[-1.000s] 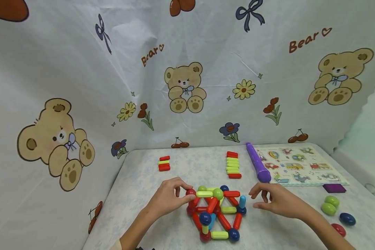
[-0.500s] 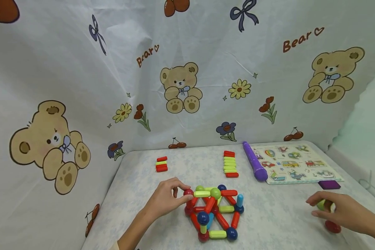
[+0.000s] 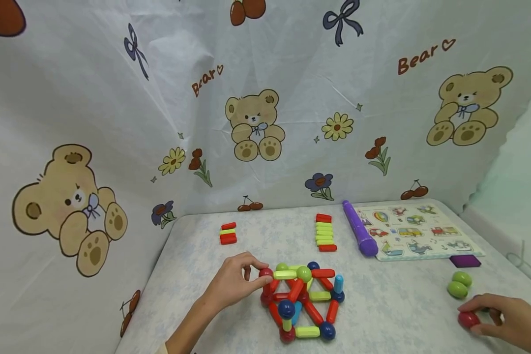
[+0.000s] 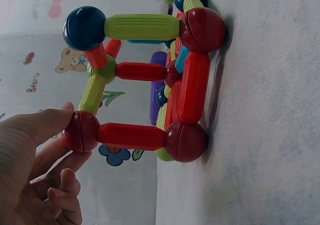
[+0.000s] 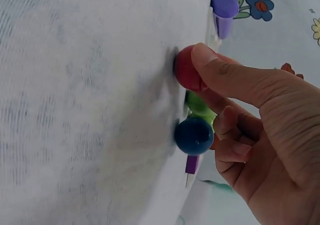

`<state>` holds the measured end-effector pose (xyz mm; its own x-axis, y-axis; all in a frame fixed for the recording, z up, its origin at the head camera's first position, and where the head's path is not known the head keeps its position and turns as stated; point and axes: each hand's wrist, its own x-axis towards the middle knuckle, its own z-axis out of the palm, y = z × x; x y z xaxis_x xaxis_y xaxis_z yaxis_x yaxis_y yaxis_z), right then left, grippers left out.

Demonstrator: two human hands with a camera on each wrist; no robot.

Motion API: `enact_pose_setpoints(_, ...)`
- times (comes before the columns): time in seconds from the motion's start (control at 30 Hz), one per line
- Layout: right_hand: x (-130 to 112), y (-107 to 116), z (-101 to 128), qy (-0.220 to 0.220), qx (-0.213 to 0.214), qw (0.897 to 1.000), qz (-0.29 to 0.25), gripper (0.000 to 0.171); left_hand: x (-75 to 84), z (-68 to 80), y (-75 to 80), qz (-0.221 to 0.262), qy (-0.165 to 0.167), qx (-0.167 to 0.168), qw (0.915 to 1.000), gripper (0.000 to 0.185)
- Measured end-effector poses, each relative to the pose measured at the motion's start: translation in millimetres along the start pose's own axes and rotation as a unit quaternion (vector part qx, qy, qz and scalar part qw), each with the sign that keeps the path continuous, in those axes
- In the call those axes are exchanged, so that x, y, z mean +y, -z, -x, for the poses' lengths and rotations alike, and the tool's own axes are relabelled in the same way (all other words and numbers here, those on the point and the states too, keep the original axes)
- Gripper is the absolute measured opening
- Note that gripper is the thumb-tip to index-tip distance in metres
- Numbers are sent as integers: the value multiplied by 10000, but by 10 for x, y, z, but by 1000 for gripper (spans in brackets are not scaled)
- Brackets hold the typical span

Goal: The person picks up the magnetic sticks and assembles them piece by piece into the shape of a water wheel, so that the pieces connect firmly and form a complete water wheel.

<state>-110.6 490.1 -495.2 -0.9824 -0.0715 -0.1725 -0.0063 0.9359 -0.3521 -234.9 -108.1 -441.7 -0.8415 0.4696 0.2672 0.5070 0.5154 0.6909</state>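
A frame of red and green magnetic rods joined by balls [image 3: 302,300] stands on the pale table [image 3: 394,300]. My left hand [image 3: 254,276] holds its upper-left red ball [image 3: 266,272]; in the left wrist view the thumb [image 4: 47,122] lies on that ball [image 4: 81,131] with the other fingers curled below. Far to the right, my right hand [image 3: 471,314] pinches a loose red ball [image 3: 467,319] that lies on the table. The right wrist view shows the thumb [image 5: 220,70] over this red ball [image 5: 186,69], with a blue ball [image 5: 194,135] beside the fingers.
Two green balls [image 3: 459,285] and a purple block [image 3: 465,261] lie just beyond the right hand. Farther back are a picture puzzle board [image 3: 418,231], a purple pen [image 3: 358,235], a stack of red and green rods [image 3: 324,232] and a smaller stack [image 3: 228,233]. A bear-print curtain [image 3: 256,123] closes the back.
My right hand went from beside the frame to the loose balls at the right and took hold of the red one. The left hand stayed on the frame.
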Motion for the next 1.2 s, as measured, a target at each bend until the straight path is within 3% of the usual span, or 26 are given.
enact_pose_setpoints(0.13,-158,8,-80,108,193,9998,15,40,-14,5,1,3,-39,18,10000,22)
enact_pose_setpoints(0.27,-407,71,-204,761,875,9933,29,39,-14,9,11,6,-88,37,10000,22)
enact_pose_setpoints(0.4,-745,120,-339,1723,1670,9707,-102,39,-20,12,22,2,-66,24,10000,22)
enact_pose_setpoints(0.53,-1175,135,-476,2379,1988,9505,-227,40,-28,17,24,0,-35,19,10000,22)
enact_pose_setpoints(0.7,-1706,173,-623,2512,1532,9538,-607,39,-33,14,7,5,-46,5,10000,24)
enact_pose_setpoints(0.83,-1993,185,-730,2553,1152,9556,-914,39,-24,6,-6,36,-60,3,10000,24)
enact_pose_setpoints(1.2,-2213,128,-883,2822,952,9484,-1089,38,-27,-9,8,-17,-103,20,9999,24)
